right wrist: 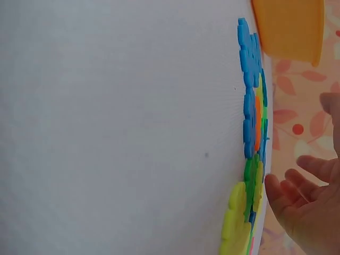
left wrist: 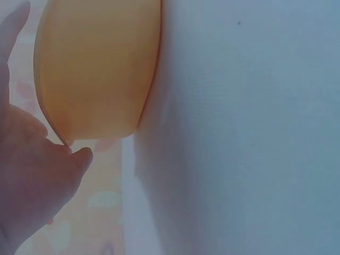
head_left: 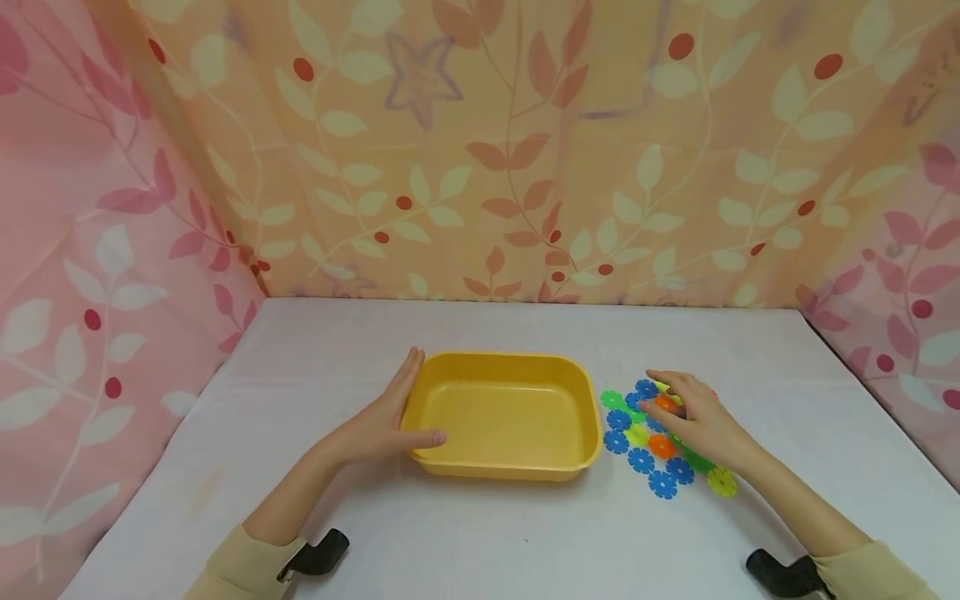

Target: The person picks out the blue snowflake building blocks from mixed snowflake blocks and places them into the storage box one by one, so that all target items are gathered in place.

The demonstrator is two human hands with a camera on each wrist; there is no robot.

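A yellow rectangular plastic basin [head_left: 498, 417] sits on the table with nothing inside it. My left hand [head_left: 378, 421] holds its left side, the thumb reaching over the rim and the other fingers along the outer wall. In the left wrist view, the basin's side [left wrist: 101, 69] stands beside the left hand [left wrist: 37, 175]. Right of the basin lie several flat, notched flower-shaped plastic pieces [head_left: 641, 460] in blue, green, yellow and orange. Above them hovers my right hand [head_left: 701, 421], fingers loosely bent and apart; it hides some pieces. The right wrist view shows no piece in the right hand [right wrist: 313, 202].
A white cloth covers the table [head_left: 480, 542]. Patterned fabric stands behind it as an orange curtain [head_left: 480, 167], with pink fabric [head_left: 97, 275] at the left and right sides. Black wrist mounts [head_left: 321, 552] stick out from both sleeves.
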